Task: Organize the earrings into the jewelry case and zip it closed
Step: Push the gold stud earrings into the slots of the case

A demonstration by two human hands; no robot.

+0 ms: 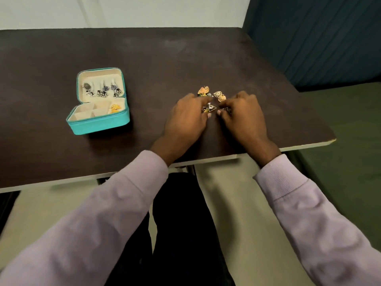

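Both hands (186,118) (243,114) sort earrings (212,98) (fingers curled, maybe pinching some); next, carry one to the open case (99,124).

A dark brown table (144,58) with a pale edge carries everything here. Toward its left side sits a teal jewelry case (99,122), its lid open and standing up behind the base. Well apart from it, toward the right, a small cluster of loose earrings (208,100) lies on the tabletop: gold filigree pieces at the far side, a triangular one nearer the front edge.
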